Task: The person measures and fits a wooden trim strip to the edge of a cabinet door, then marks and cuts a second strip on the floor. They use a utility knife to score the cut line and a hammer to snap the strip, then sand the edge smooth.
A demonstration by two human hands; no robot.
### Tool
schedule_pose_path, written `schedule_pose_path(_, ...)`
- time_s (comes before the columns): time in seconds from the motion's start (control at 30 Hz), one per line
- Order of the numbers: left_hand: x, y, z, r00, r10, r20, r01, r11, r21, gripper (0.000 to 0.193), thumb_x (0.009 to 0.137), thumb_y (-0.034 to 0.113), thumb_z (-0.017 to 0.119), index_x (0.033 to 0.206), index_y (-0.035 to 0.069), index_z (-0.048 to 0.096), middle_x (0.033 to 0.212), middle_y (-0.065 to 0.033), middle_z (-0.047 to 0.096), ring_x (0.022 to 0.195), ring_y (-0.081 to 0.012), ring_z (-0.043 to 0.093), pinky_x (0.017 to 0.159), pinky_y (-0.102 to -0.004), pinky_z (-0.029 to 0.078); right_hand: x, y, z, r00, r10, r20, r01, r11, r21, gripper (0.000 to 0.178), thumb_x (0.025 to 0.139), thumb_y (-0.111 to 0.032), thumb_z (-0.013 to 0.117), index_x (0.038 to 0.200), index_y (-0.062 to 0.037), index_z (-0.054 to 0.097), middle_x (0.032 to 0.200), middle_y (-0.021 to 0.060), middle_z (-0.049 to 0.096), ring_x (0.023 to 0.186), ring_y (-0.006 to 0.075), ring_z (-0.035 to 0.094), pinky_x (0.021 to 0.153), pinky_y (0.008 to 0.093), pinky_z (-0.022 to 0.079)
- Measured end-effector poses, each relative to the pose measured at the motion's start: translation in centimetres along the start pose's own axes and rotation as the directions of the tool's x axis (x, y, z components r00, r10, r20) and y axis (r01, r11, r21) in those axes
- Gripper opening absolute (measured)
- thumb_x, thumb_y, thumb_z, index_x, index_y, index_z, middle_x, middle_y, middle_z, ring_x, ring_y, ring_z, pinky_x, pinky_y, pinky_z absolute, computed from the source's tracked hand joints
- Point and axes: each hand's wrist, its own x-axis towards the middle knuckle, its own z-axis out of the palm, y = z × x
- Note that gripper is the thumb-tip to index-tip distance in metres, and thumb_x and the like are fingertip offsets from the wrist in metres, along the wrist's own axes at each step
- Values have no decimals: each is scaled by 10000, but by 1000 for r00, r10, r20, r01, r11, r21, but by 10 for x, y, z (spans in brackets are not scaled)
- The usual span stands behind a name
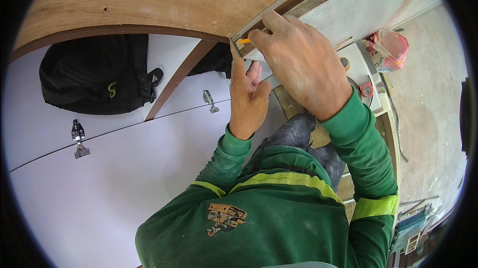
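Note:
My right hand (306, 64) is closed round a yellow-orange pencil (243, 41); only a short length shows, at the corner of a wooden panel (149, 4). Just below that corner my left hand (249, 101) is raised, index finger stretched up to touch the panel's brown edge (164, 30). Its other fingers are loosely bent, and I see nothing held in them. Along the corner, a brown wooden frame strip (318, 2) meets the panel beside a white wall. The pencil's tip is hard to make out.
Under the panel, a black bag (94, 76) sits by a white divider (172, 59). White doors (124, 183) carry metal hinges (78, 138). On the right are a white surface with a red tape measure (366, 89), a tape roll (344, 63), a pink-and-white sack (391, 51) and a cable.

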Motion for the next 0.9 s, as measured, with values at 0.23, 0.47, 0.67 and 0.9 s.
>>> schedule_pose_path(0.23,2,-1,10,1000,28,4,-28,998,54,1003,869,-178,435,1757,32,20,1730,-210,282,1564,-381,415,1269,-438,371,-1,21,2,992,-72,-107,75,997,15,231,704,-87,821,918,-26,757,1045,120,675,957,308,720,804,416,623)
schedule_pose_path(0.47,2,-5,21,999,44,-24,-44,999,26,802,890,-182,450,1646,-34,225,1495,-179,404,1473,-290,457,1342,-562,231,-15,25,-5,995,-5,-98,8,999,32,258,724,-90,811,972,-32,768,1061,112,673,974,309,715,820,417,623)
schedule_pose_path(0.67,3,-3,10,999,44,15,-46,993,107,944,921,-150,500,1746,21,73,1731,-202,291,1540,-346,449,1249,-453,407,-1,19,-1,990,-64,-123,69,997,35,157,723,-96,787,870,-48,766,1004,119,682,964,319,710,781,422,608)
schedule_pose_path(0.9,0,9,-11,1000,8,-17,-8,1000,12,823,891,-183,442,1655,-42,172,1539,-196,356,1568,-399,338,1341,-577,189,20,-5,5,977,-114,-181,119,993,20,138,644,-138,801,741,-59,741,957,126,673,897,312,718,712,420,604)
